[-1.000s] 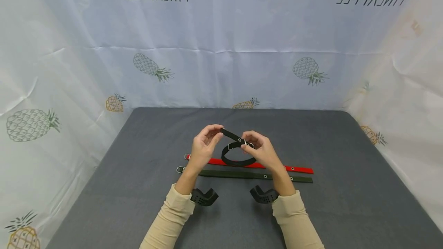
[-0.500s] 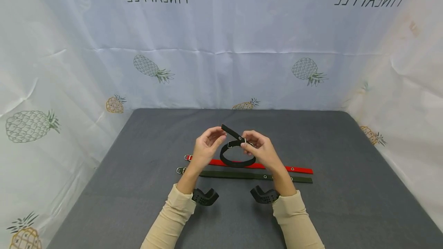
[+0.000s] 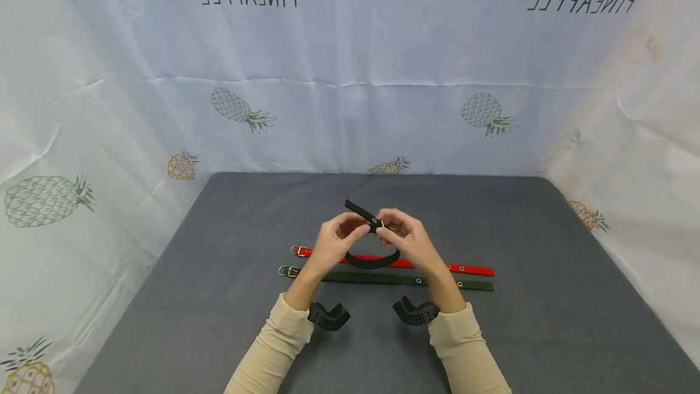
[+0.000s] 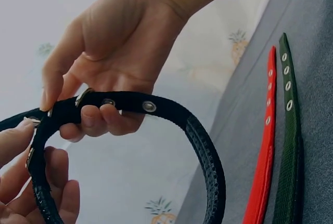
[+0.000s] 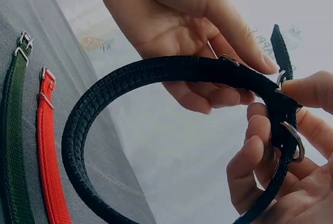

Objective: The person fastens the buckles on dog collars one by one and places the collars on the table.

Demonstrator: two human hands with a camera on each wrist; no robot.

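A black webbing collar [image 3: 372, 262] with eyelets and metal fittings is held up above the table, bent into a loop. Its free end [image 3: 356, 207] sticks out up and to the left, past the crossing by the buckle [image 5: 281, 81]. My left hand [image 3: 335, 239] pinches the band at the crossing, its thumb at the buckle in the left wrist view. Close against it, my right hand [image 3: 409, 236] grips the buckle end, thumb on the metal. A D-ring [image 5: 296, 143] shows between the right hand's fingers, and a metal keeper [image 5: 229, 59] lies by the left hand.
Behind the loop, a red collar [image 3: 476, 270] lies straight on the grey table [image 3: 191, 297]. A dark green collar [image 3: 366, 277] lies nearer, parallel to it. Both have buckles at the left and eyelets at the right. White curtains [image 3: 350, 47] with pineapple prints enclose the table.
My left hand has let go of the free end and moved down and right, taking the band beside the buckle. My right hand keeps its grip, shifted slightly left.
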